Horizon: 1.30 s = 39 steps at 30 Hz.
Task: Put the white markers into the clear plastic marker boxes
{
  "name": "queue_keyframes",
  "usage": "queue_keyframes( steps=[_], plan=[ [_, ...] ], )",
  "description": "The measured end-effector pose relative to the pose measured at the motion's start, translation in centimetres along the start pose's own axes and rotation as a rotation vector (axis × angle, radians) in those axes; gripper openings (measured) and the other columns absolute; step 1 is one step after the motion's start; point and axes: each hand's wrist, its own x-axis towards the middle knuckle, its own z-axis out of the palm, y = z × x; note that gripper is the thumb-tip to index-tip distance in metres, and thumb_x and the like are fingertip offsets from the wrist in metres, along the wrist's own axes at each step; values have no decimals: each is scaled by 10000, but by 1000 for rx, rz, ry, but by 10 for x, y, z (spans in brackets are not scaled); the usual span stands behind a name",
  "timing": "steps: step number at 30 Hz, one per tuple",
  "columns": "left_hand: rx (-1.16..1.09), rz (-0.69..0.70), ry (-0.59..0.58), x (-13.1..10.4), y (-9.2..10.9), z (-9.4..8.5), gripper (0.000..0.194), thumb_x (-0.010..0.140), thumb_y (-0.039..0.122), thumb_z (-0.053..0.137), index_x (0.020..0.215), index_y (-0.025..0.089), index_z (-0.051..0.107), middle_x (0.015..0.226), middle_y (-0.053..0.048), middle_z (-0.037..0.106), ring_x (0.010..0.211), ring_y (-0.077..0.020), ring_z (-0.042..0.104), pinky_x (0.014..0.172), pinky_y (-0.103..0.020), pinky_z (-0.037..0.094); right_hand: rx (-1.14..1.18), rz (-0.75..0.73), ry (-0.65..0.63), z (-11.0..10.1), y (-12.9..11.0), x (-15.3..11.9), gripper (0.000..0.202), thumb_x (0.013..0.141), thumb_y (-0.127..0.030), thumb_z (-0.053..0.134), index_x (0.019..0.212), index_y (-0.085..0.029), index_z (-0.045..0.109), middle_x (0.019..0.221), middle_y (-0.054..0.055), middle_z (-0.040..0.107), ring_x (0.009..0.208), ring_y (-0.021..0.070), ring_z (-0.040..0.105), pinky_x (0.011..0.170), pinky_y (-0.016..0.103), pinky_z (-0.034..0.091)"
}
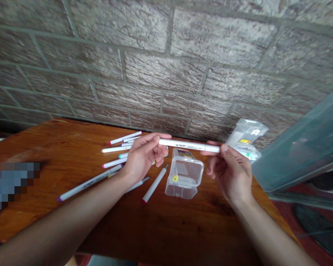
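Observation:
Between my two hands a white marker (188, 145) is held level above the table, with small dark print on its barrel. My left hand (144, 151) pinches its left end, and the fingertips of my right hand (233, 170) grip the right end. Below the marker a clear plastic case (184, 181) rests on the table, its open mouth facing me and a round yellow sticker on it. Near the case lies a white marker with a red end (155, 184). Several other markers (116, 149) lie scattered behind and beside my left hand, partly hidden by it.
A second clear case with a raised lid (246, 135) stands at the table's back right, behind my right hand. One long purple-ended marker (83, 186) lies to the left. The wooden table (58, 147) meets a stone-block wall (144, 74). A glass panel (294, 147) rises at the right.

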Motion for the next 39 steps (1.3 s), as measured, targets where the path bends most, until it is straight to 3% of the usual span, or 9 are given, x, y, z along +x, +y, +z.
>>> queue_keyframes(
  steps=[9, 18, 25, 33, 39],
  plan=[
    [215, 106, 0, 0, -7, -2, 268, 964, 392, 750, 1069, 152, 807, 701, -22, 721, 455, -63, 510, 430, -192, 430, -98, -63, 36, -5, 5, 2, 194, 939, -372, 792, 1018, -200, 834, 860, 66, 832, 421, 92, 591, 347, 198, 424],
    [411, 147, -1, 1, -8, -3, 230, 880, 343, 846, 1021, 167, 801, 684, -14, 746, 427, -44, 521, 426, -168, 400, -167, -61, 57, -3, 8, 2, 199, 804, -294, 922, 958, -213, 825, 685, 6, 776, 399, 85, 582, 347, 174, 429],
    [470, 185, 9, -1, -9, -2, 257, 778, 327, 924, 921, 161, 790, 645, 7, 698, 435, -56, 517, 409, -175, 366, -182, -45, 60, -2, 6, -2, 209, 789, -301, 932, 914, -199, 799, 609, -11, 731, 389, 88, 569, 347, 173, 422],
    [459, 177, 29, -2, -6, 3, 301, 772, 391, 923, 929, 177, 781, 612, 16, 656, 434, -77, 522, 410, -201, 379, -220, -71, 26, 1, 5, -3, 220, 814, -321, 911, 924, -195, 768, 639, 7, 754, 403, 101, 590, 357, 183, 440],
    [461, 183, 19, -3, -5, 4, 273, 776, 362, 926, 912, 177, 779, 628, 19, 665, 435, -66, 521, 416, -188, 385, -245, -72, 26, 3, 2, -4, 250, 788, -304, 929, 913, -189, 746, 497, -36, 660, 372, 96, 549, 362, 178, 423]
  ],
)
